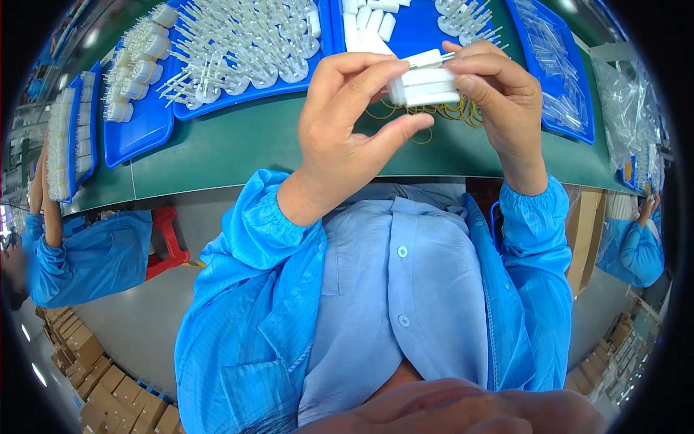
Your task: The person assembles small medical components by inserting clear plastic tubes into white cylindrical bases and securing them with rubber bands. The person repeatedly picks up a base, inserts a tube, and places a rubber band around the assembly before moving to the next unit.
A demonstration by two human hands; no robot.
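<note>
Above the table's front edge, both my hands meet at a bundle of white cylinders with a pale round end at its left. My right hand is closed on the bundle's right end, thumb and fingers pinching it beside thin rods. The fingertips of my left hand are at a slim white cylinder on top of the bundle, while its thumb stands apart below. How the left fingers grip is partly hidden. Yellow rubber bands lie behind and below the bundle.
On the green table, a blue tray holds many clear pronged parts. White cylinders lie in another tray beyond my hands. Clear tubes fill a right-hand tray, near plastic bags. Co-workers sit either side; a red stool stands left.
</note>
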